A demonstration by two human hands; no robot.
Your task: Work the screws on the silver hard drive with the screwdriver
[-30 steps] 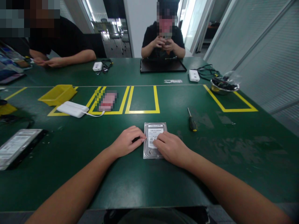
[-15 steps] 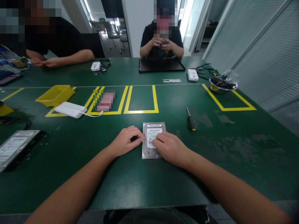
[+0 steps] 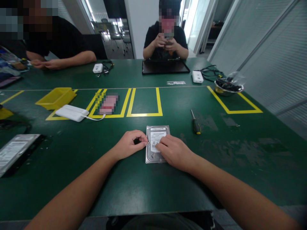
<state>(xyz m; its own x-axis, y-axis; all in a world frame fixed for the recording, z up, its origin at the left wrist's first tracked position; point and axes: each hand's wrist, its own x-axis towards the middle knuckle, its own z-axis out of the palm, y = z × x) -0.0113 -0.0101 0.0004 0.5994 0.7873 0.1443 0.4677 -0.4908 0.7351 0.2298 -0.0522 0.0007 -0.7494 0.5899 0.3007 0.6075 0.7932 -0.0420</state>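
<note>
A silver hard drive (image 3: pixel 151 157) with a white printed label lies flat on the green table, in front of me. At its left edge, the thumb and index finger of my left hand (image 3: pixel 130 143) are pinched together against the rim. My right hand (image 3: pixel 175 150) covers the drive's right side, its fingers curled down onto the label; its fingertips are partly hidden. Off to the right of the drive lies a screwdriver (image 3: pixel 196 124) with a black and yellow handle.
Far left sits another hard drive (image 3: pixel 18 150). Behind my left hand are a white power bank (image 3: pixel 72 112), a cabled pinkish phone-like object (image 3: pixel 109 103) and a yellow bin (image 3: pixel 57 97). A metal bowl (image 3: pixel 227 91) stands back right. Two people sit opposite, near a black tray (image 3: pixel 165 67).
Both hands keep almost the same place on the hard drive. Across the table, the person at the back has raised the held phone slightly. The view has shifted a little.
</note>
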